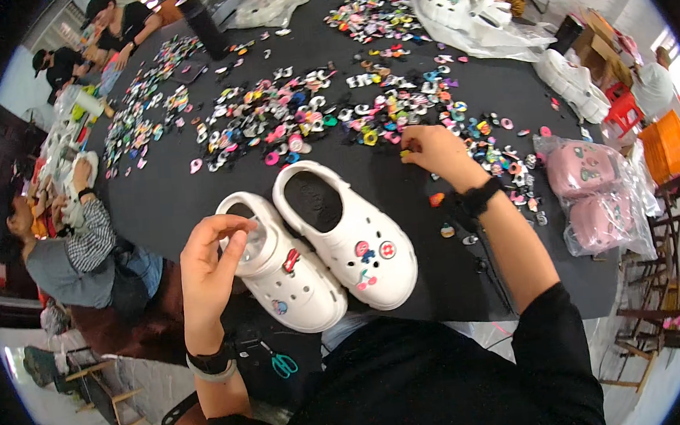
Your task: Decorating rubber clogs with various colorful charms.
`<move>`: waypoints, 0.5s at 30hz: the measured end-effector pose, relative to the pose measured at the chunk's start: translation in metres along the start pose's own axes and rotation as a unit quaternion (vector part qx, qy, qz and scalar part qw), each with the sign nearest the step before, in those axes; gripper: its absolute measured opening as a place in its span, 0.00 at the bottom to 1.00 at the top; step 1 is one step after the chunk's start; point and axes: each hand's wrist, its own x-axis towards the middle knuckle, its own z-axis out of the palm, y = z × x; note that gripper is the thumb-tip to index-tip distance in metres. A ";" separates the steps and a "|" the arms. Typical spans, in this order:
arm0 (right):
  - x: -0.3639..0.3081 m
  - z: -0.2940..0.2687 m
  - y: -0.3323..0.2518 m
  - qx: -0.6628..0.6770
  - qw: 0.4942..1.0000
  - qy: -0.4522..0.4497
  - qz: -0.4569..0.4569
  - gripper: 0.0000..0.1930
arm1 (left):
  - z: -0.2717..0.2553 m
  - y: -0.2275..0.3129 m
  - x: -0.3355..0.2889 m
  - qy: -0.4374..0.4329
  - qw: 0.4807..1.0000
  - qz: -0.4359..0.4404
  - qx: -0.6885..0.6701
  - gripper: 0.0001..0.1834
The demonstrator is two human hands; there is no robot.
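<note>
Two white clogs (373, 230) stand side by side at the near table edge, toes toward me. The right clog bears several charms, among them pink cherries (368, 280) and a red-and-white round one (388, 249). A red car charm (290, 259) and a small blue one sit on the left clog (306, 295). My left hand (212, 258) is closed on that clog's side edge by its opening, where something clear shows inside. Over the charm pile (408, 111), my right hand (438, 155) pinches a small yellowish charm (406, 154), mostly hidden by the fingers.
Heaps of colourful charms (268, 114) spread over the dark table. Pink clogs in clear bags (588, 169) lie at the right, beyond them white clogs (570, 86). A black bottle (203, 27) stands far left. Teal-handled scissors (282, 364) lie below. Other people work around the table.
</note>
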 end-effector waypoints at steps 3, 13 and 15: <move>-0.026 -0.012 -0.019 0.188 0.978 0.054 -0.074 0.09 | -0.016 -0.006 -0.009 -0.015 0.997 -0.056 0.041 0.08; -0.110 -0.027 -0.050 0.513 0.856 -0.042 0.043 0.07 | -0.011 -0.006 -0.005 -0.173 0.961 -0.103 0.191 0.15; -0.121 -0.020 -0.048 0.535 0.843 -0.042 0.042 0.07 | -0.008 -0.004 -0.003 -0.197 0.950 -0.106 0.217 0.15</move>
